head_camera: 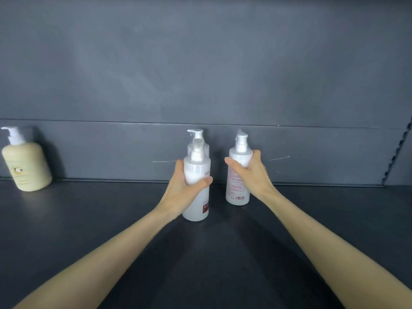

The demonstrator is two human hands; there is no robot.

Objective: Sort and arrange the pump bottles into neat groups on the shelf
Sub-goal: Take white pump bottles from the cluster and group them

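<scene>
Spanning the upper view, a grey back panel [200, 63] is seen, with the dark shelf [66, 219] laid out below it toward six o'clock. At nine o'clock, against the panel, a squat cream pump bottle [27, 166] is stood upright; its wall is opaque, so its contents cannot be told. Near the centre, a tall frosted white pump bottle [197, 204] with a red label patch is stood on the shelf and is clasped by the left hand [180, 188], thumb across the front and fingers wrapped behind. At its twelve o'clock, a second white bottle [196, 132] is mostly hidden. At its three o'clock, apart from it, a third white bottle [237, 188] with red print and a barcode is gripped near the shoulder by the right hand [252, 172]. Whitish contents are suggested; fill levels cannot be told.
</scene>
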